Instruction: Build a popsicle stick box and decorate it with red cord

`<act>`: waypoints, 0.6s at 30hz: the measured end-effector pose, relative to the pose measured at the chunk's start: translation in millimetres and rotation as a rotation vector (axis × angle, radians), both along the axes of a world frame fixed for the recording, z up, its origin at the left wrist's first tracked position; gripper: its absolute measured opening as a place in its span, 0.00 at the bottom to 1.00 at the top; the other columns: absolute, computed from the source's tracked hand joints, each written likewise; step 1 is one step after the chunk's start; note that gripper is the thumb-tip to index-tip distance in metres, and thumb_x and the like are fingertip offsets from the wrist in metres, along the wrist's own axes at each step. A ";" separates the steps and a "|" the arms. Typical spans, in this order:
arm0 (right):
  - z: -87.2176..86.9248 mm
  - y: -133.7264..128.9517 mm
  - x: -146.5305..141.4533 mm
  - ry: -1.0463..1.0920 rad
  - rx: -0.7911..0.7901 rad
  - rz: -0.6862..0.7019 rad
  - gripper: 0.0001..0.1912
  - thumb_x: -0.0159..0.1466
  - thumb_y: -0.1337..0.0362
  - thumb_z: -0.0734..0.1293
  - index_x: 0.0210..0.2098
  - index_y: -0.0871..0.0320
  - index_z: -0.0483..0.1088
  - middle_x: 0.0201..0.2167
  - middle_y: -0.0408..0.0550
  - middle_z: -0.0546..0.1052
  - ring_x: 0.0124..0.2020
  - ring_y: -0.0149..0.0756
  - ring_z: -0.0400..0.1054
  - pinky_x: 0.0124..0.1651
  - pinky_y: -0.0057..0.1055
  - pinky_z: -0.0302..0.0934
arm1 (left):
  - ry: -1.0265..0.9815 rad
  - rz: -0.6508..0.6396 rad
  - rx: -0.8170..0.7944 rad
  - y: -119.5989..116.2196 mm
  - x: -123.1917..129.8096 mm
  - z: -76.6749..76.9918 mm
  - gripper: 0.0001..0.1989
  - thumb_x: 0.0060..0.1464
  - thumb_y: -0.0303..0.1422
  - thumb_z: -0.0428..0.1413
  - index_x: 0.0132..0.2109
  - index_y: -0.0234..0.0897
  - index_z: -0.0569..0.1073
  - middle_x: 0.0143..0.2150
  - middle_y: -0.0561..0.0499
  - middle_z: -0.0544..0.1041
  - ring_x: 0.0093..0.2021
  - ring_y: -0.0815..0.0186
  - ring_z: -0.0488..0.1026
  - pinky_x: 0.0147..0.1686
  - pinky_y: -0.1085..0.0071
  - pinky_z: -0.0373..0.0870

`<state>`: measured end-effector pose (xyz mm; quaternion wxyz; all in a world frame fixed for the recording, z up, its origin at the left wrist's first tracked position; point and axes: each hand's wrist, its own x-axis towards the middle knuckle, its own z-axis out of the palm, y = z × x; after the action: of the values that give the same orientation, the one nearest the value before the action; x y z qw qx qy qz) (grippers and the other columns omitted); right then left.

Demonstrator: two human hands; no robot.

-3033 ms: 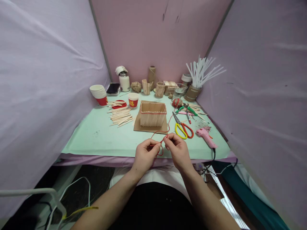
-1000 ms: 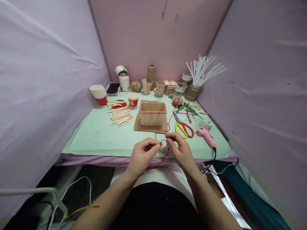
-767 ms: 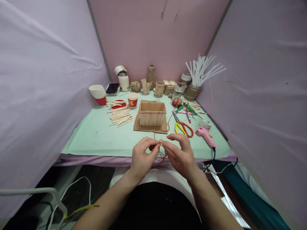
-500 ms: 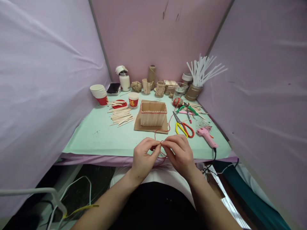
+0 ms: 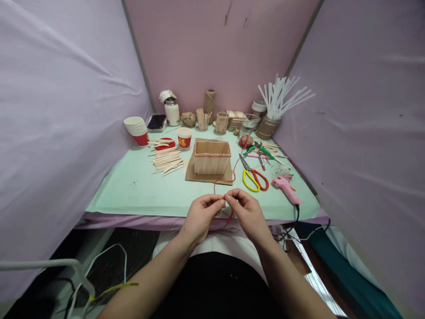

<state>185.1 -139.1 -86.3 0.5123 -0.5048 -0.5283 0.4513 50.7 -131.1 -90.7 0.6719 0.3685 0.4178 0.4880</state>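
Note:
At the table's front edge, my left hand and my right hand meet fingertip to fingertip, each pinching a red string. Loops of the string hang below the fingers, and its length runs back across the table toward a ball wound with red string. The bit between the fingertips is too small to make out. Beyond my hands a box made of wooden sticks, with a red line round its rim, stands on a piece of cardboard.
Scissors, green-handled pliers and a pink glue gun lie at the right. Flat wooden sticks and paper cups are at the left. Jars, twine and a holder of white sticks line the back.
My fingertips have closed together over the string, and the small loop that stood between them no longer shows. My right hand has turned slightly, its fingers curled closer.

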 end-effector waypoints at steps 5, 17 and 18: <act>2.7 -2.8 -0.2 -0.123 0.082 -0.013 0.10 0.62 0.57 0.66 0.31 0.57 0.70 0.28 0.43 0.71 0.29 0.32 0.64 0.32 0.28 0.60 | 0.007 0.025 0.017 -0.7 1.1 -1.9 0.12 0.41 0.37 0.66 0.33 0.33 0.81 0.25 0.51 0.76 0.25 0.73 0.65 0.28 0.74 0.62; 4.7 -2.9 3.3 -0.255 0.152 0.006 0.09 0.65 0.59 0.63 0.33 0.57 0.69 0.31 0.45 0.71 0.32 0.33 0.65 0.35 0.30 0.59 | 0.153 -0.013 0.117 3.7 -5.7 1.0 0.10 0.49 0.38 0.62 0.34 0.36 0.82 0.35 0.47 0.81 0.36 0.66 0.72 0.37 0.72 0.67; 5.2 -2.8 4.1 -0.269 0.152 0.016 0.09 0.66 0.60 0.63 0.32 0.57 0.69 0.31 0.45 0.71 0.33 0.34 0.65 0.35 0.30 0.59 | 0.122 -0.041 0.075 5.4 -7.2 2.8 0.12 0.48 0.39 0.62 0.33 0.35 0.81 0.34 0.46 0.80 0.35 0.66 0.72 0.37 0.72 0.67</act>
<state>189.2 -141.9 -81.1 0.4700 -0.5162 -0.6287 0.3425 43.5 -125.6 -87.9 0.6410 0.4309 0.4316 0.4661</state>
